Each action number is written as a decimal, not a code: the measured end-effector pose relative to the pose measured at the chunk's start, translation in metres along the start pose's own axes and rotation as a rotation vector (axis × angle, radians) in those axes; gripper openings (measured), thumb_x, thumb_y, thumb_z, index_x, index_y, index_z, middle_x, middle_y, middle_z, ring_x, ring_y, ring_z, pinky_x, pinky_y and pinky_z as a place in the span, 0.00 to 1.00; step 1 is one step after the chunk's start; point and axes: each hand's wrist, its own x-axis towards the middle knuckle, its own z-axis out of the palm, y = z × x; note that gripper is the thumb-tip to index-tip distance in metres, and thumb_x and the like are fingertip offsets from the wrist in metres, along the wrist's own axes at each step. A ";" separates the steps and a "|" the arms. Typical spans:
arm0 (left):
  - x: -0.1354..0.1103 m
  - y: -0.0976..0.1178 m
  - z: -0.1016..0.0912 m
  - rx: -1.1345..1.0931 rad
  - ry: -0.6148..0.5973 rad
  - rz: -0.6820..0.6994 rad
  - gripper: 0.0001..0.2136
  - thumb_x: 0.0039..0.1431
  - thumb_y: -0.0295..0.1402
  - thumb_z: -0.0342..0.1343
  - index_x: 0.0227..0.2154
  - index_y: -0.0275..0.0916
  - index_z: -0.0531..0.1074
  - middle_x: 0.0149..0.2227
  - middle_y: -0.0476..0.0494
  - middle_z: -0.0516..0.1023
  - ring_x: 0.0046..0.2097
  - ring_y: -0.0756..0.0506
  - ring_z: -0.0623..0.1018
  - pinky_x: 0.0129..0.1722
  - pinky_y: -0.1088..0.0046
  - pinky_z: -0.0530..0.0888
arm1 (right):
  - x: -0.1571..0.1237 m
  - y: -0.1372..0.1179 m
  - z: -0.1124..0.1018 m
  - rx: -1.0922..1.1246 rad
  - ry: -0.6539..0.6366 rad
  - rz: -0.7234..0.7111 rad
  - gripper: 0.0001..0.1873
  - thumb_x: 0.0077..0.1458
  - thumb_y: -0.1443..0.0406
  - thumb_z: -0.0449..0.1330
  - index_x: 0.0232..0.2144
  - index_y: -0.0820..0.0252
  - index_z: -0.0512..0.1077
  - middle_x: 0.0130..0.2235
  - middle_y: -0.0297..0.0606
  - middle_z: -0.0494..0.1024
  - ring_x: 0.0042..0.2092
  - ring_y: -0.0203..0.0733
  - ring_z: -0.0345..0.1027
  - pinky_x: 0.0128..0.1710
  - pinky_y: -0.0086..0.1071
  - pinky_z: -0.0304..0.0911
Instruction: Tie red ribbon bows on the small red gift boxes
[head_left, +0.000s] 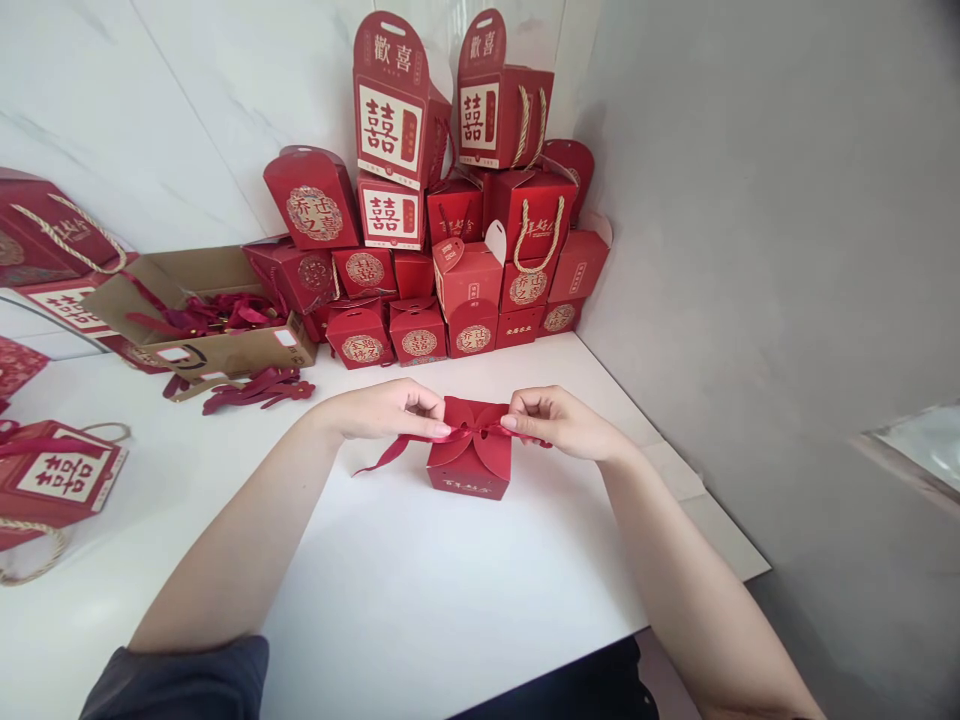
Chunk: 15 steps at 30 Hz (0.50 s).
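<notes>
A veined wall (172, 90) stands behind a white table (405, 590).

Red box (466, 482), upright on white tabletop (405, 590), rounded flaps (489, 458) folded in, red ribbon (477, 432) across top

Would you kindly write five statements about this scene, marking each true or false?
1. The left hand and right hand both pinch the red ribbon. True.
2. The small box is held aloft. False: it rests on the white table.
3. Stacked red boxes stand beyond the small box. True.
4. The cardboard box is on the person's right. False: it is on the left.
5. Dark red strips lie in front of the cardboard box. True.
</notes>
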 end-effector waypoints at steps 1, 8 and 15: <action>0.000 0.000 0.000 0.001 -0.001 0.004 0.17 0.56 0.43 0.58 0.21 0.36 0.65 0.23 0.53 0.59 0.25 0.53 0.59 0.26 0.76 0.56 | 0.000 0.001 -0.001 -0.005 -0.011 -0.004 0.21 0.54 0.49 0.61 0.24 0.59 0.64 0.22 0.29 0.64 0.25 0.32 0.54 0.25 0.28 0.49; 0.003 -0.005 -0.001 -0.058 0.027 0.015 0.17 0.57 0.42 0.57 0.21 0.36 0.63 0.24 0.52 0.64 0.27 0.53 0.63 0.29 0.75 0.60 | -0.001 0.001 0.003 -0.113 0.030 -0.001 0.23 0.56 0.48 0.58 0.22 0.57 0.58 0.22 0.29 0.62 0.25 0.33 0.53 0.25 0.30 0.49; 0.005 -0.006 0.002 -0.128 -0.016 -0.010 0.14 0.57 0.42 0.57 0.24 0.36 0.68 0.27 0.48 0.75 0.31 0.50 0.73 0.35 0.73 0.67 | 0.001 -0.003 0.023 -0.338 0.267 0.022 0.28 0.47 0.49 0.65 0.21 0.56 0.51 0.22 0.27 0.54 0.25 0.33 0.45 0.23 0.29 0.44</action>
